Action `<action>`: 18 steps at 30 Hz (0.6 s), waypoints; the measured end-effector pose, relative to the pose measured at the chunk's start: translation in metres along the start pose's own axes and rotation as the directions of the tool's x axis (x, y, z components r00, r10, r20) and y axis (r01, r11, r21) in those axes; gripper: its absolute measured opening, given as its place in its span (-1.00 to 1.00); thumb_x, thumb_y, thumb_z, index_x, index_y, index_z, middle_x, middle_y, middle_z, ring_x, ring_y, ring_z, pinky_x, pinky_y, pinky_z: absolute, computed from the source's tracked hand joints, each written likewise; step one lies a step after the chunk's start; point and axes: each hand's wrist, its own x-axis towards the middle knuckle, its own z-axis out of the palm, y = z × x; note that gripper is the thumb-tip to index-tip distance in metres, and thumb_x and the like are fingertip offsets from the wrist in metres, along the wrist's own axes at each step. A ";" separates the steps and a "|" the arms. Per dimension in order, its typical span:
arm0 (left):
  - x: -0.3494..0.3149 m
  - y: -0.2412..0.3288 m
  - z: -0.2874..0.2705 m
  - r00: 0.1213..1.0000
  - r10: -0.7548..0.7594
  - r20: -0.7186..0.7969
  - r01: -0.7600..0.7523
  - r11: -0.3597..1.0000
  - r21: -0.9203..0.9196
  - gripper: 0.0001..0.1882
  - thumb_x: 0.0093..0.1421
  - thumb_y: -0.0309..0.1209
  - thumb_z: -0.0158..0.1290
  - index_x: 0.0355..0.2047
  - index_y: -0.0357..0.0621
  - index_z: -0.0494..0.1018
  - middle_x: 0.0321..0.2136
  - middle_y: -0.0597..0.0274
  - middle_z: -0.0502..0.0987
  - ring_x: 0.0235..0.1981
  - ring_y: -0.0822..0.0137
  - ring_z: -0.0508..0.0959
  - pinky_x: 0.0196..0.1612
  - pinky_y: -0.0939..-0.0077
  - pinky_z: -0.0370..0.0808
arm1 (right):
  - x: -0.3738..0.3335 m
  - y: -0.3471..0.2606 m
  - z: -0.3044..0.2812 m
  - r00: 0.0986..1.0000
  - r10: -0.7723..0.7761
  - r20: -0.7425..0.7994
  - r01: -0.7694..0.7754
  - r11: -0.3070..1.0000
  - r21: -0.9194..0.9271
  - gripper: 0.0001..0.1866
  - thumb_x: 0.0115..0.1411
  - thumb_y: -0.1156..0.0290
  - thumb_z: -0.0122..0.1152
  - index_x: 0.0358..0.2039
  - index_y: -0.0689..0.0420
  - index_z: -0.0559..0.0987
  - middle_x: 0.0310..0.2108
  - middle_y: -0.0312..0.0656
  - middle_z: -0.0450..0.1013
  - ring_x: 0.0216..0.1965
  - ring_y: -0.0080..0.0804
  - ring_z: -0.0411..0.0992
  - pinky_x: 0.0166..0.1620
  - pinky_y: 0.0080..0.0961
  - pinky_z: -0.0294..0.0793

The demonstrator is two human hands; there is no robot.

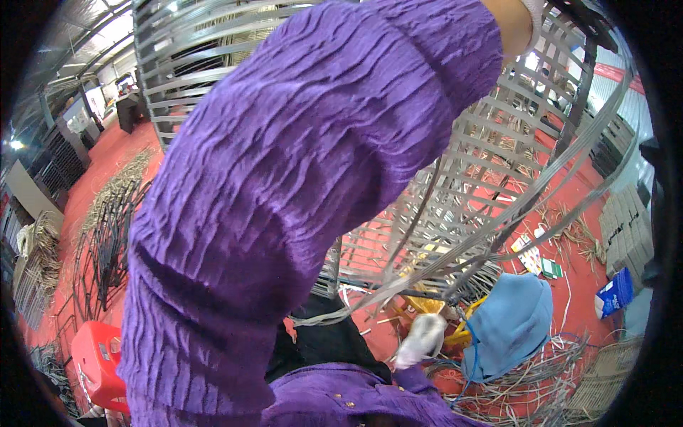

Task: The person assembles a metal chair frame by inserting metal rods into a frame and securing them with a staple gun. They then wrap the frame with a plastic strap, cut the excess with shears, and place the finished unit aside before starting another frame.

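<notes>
The right hand [421,340], in a white glove, sits low in the view among loose grey strips; it is blurred, and whether its fingers are together or apart cannot be told. The left arm, in a crinkled purple sleeve [299,185], rises across most of the picture to the top edge, where only a bare wrist and a white glove cuff of the left hand [530,21] show; its fingers are cut off by the rim, so its grip cannot be told.

Both reach to a tall woven frame [491,164], an open lattice of flat, shiny grey strips crossing over dark upright ribs, curved like a large basket wall. Long free strips [498,228] trail from it down toward the right hand.

Just beside that hand lie a yellow object [427,304] and a pale blue cloth hat [512,324], with a tangle of grey strips [541,377] on the red floor [583,277]. A blue and white packet [613,293] lies farther right. At lower left stands a red plastic stool [96,363], with dark wire frames [107,249] behind it. The sleeve hides the middle of the lattice.
</notes>
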 end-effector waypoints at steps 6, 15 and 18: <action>-0.001 -0.007 0.009 0.986 0.105 0.132 -0.106 0.994 0.006 -0.30 0.35 0.14 -0.23 0.04 -0.32 0.43 -0.06 -0.06 0.53 -0.05 0.11 0.49 0.02 0.26 0.37 | 0.146 -0.001 -0.048 0.791 -0.612 0.007 0.560 0.719 -0.412 -0.56 0.43 0.19 -0.10 0.05 0.33 0.43 0.06 -0.01 0.39 -0.01 -0.24 0.39 0.05 -0.32 0.37; -0.192 0.021 -0.092 0.618 0.215 0.756 -0.762 0.403 0.507 -0.58 0.40 -0.17 -0.17 -0.19 -0.34 0.47 -0.29 0.04 0.55 -0.29 0.22 0.54 -0.17 0.35 0.49 | 0.167 0.027 0.012 0.979 -0.199 -0.048 0.201 0.888 0.414 -0.53 0.38 -0.13 -0.05 -0.27 0.06 0.48 -0.50 -0.39 0.34 -0.54 -0.65 0.30 -0.55 -0.63 0.32; -0.237 0.058 -0.170 0.574 0.371 0.730 -0.806 0.102 0.583 -0.65 0.41 -0.28 -0.16 -0.27 -0.34 0.48 -0.36 0.07 0.56 -0.36 0.25 0.55 -0.23 0.38 0.53 | 0.166 0.024 0.013 0.951 -0.276 -0.138 0.304 0.914 0.268 -0.66 0.44 0.13 -0.04 -0.34 0.14 0.44 -0.52 -0.34 0.34 -0.51 -0.59 0.32 -0.47 -0.63 0.37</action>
